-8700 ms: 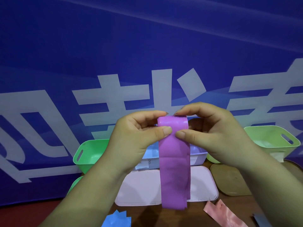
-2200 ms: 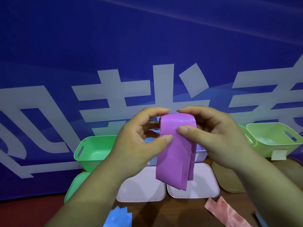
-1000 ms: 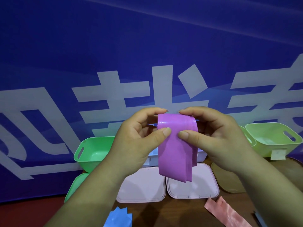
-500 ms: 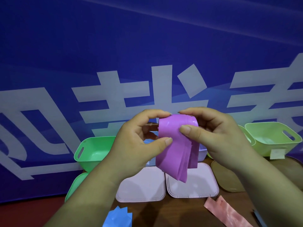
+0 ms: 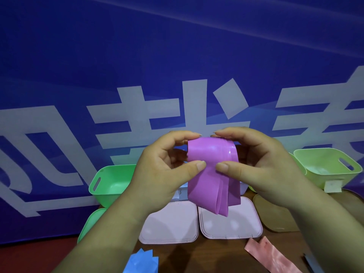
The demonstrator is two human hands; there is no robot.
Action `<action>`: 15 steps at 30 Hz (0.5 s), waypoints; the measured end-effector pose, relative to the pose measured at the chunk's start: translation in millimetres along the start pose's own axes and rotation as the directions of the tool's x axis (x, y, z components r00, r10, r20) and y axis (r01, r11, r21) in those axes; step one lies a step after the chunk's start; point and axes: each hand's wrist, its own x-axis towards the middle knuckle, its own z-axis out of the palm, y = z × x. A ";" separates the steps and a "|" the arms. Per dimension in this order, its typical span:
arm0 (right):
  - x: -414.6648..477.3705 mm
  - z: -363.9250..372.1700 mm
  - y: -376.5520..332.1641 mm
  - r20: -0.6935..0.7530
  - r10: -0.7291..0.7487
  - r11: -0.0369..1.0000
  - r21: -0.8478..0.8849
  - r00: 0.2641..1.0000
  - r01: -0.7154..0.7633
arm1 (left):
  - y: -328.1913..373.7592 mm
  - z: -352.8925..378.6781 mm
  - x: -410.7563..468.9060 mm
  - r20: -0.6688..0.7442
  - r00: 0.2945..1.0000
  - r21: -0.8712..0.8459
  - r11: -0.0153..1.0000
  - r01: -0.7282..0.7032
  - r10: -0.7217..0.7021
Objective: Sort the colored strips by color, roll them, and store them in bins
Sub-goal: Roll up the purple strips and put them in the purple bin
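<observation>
Two bare hands are raised in the middle of the view, above a table, holding a purple strip [image 5: 210, 174] between them. The left hand [image 5: 163, 170] grips the strip's left edge, fingers curled over the top and thumb pressed on the front. The right hand [image 5: 262, 166] mirrors it on the right edge, with fingers curled over the top and thumb on the front. The two thumb tips almost meet. The upper part of the strip is wound into a loose, flattened coil between the hands. Several loose layers hang down from it, ending in the air above the lids.

Directly behind the hands, a pale bin [image 5: 243, 188] is mostly hidden. To its left stands a green bin [image 5: 110, 182] with a handle slot, and at the far right is a pale green bin [image 5: 325, 166] with a small label on its front.

In front of the bins, lids lie flat on the brown table [image 5: 197, 257]: a green lid [image 5: 92, 219] at left, a left pink lid [image 5: 169, 225] and a right pink lid [image 5: 232, 223] side by side, and a brown lid [image 5: 275, 215] at right.

Nearer the viewer, a blue strip [image 5: 141, 261] lies at lower centre and a pink strip [image 5: 271, 259] at lower right. A blue banner [image 5: 177, 56] with large white characters fills the background.
</observation>
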 end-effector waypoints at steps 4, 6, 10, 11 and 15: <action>-0.4 1.1 -1.1 -0.015 -0.022 1.000 -0.015 1.000 0.021 | -1.7 1.7 -0.3 0.000 1.000 -0.020 1.000 0.014 -0.014; -0.6 2.2 -0.3 -0.032 -0.021 1.000 -0.003 0.999 0.021 | -1.5 1.7 -0.2 0.012 1.000 -0.021 1.000 0.020 -0.020; 0.5 2.3 0.7 -0.037 -0.008 1.000 0.010 0.999 0.008 | -0.4 -1.1 1.6 0.049 0.998 -0.001 0.999 0.035 -0.035; 0.7 1.9 0.7 -0.040 -0.001 1.000 0.015 0.999 0.001 | -0.3 -2.2 2.0 0.060 0.998 0.013 0.999 0.035 -0.035; 2.8 -0.7 3.2 -0.062 0.034 0.999 0.011 0.997 -0.033 | -0.3 -4.8 0.9 0.121 0.992 0.056 0.998 0.028 -0.035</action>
